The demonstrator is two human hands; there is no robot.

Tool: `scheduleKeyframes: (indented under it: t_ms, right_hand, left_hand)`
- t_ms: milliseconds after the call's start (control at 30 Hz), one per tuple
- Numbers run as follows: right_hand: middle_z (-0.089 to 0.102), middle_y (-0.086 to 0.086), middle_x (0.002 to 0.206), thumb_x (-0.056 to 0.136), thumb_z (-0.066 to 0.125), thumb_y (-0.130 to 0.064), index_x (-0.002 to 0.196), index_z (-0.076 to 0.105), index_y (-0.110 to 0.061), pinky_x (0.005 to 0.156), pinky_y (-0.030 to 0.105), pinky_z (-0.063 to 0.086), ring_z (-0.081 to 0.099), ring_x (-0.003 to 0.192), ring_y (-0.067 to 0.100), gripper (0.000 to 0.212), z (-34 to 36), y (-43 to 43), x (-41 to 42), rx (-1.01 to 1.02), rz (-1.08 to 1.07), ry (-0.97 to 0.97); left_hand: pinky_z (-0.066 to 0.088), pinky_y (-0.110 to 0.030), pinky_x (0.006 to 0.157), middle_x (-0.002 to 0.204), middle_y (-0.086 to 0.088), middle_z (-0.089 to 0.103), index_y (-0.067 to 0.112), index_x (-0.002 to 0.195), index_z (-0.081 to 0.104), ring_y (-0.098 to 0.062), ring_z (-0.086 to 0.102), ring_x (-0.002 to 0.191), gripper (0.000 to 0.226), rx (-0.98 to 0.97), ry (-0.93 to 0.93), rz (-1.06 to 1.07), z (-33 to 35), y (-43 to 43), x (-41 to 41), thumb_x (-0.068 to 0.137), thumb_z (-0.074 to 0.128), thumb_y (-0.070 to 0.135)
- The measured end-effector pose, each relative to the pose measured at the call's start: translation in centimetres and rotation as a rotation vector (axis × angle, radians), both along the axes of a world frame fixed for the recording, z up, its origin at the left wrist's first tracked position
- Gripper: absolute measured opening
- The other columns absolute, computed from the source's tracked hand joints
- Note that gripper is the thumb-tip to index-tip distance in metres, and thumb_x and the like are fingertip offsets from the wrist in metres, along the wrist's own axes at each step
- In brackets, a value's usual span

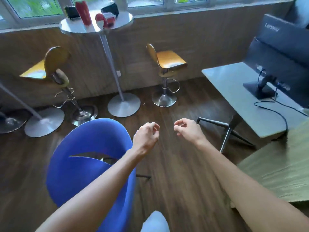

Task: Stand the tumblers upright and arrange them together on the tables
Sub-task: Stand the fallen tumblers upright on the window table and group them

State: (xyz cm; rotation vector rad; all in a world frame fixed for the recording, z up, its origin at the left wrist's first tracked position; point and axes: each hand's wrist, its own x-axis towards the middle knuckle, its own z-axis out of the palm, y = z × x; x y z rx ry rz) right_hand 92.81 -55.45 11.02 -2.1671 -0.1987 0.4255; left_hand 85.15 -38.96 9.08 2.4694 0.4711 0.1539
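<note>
Monitor cut off at right edge; tabletop items too blurred to ID.

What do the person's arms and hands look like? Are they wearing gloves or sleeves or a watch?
No gloves, no sleeves and no watch show. The left hand and right hand are bare, and both forearms are uncovered right down to the picture's bottom edge. No rings, bracelets or markings can be made out, though the picture is slightly blurry.
</note>
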Motion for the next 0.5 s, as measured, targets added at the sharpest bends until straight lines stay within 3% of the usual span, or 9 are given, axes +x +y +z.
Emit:
scheduleKeyframes:
  t_ms: [233, 333, 500]
  right_hand:
    - [0.074, 0.002, 0.084, 0.085, 0.064, -0.023, 0.098, 0.071, -0.018, 0.07, 0.023, 0.052, 0.073, 0.075, 0.015, 0.015, 1.8, 8.4, 15.6, 0.016, 0.178, -0.075]
    - [0.075, 0.003, 0.082, 0.085, 0.064, -0.023, 0.097, 0.071, -0.019, 0.073, 0.026, 0.054, 0.072, 0.075, 0.014, 0.015, 2.7, 13.1, 23.4, 0.015, 0.224, -0.106]
    - [0.074, 0.004, 0.085, 0.085, 0.065, -0.021, 0.097, 0.071, -0.019, 0.067, 0.02, 0.05, 0.071, 0.074, 0.017, 0.014, 6.0, 21.0, 34.5, 0.056, 0.281, -0.136]
  left_hand:
    - [0.05, -0.031, 0.078, 0.098, 0.009, 0.07, 0.031, 0.102, 0.067, -0.014, 0.065, 0.092, 0.019, -0.014, -0.039, 0.127, -0.2, 6.8, 14.3, 0.086, 0.056, 0.029]
    - [0.054, -0.034, 0.08, 0.096, 0.009, 0.07, 0.032, 0.102, 0.067, -0.015, 0.066, 0.091, 0.019, -0.04, -0.081, 0.173, 0.3, 11.3, 21.6, 0.086, 0.057, 0.03]
    - [0.053, -0.036, 0.084, 0.097, 0.01, 0.07, 0.032, 0.102, 0.067, -0.014, 0.066, 0.093, 0.021, -0.036, -0.148, 0.279, 3.6, 19.3, 31.7, 0.085, 0.056, 0.029]
